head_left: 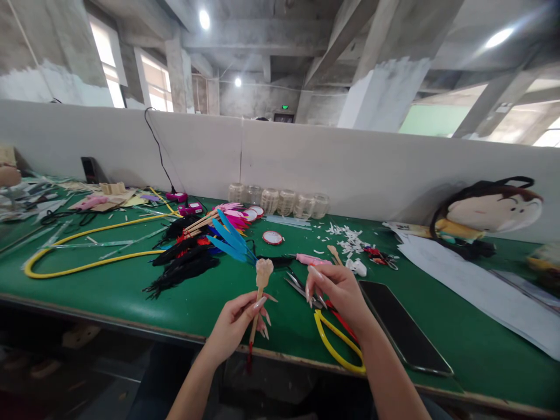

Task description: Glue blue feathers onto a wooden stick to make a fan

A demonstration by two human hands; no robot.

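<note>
Under the right hand [339,294], the yellow-handled scissors [317,329] are partly hidden.

L hand [231,326], R hand [339,294], long pointed pale nails [315,273], bare forearms [396,379]

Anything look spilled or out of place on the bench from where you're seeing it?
White scraps lie scattered on the green bench beyond the right hand, looking like loose offcuts. Further right, a plush doll lies tipped on its side rather than upright.
</note>
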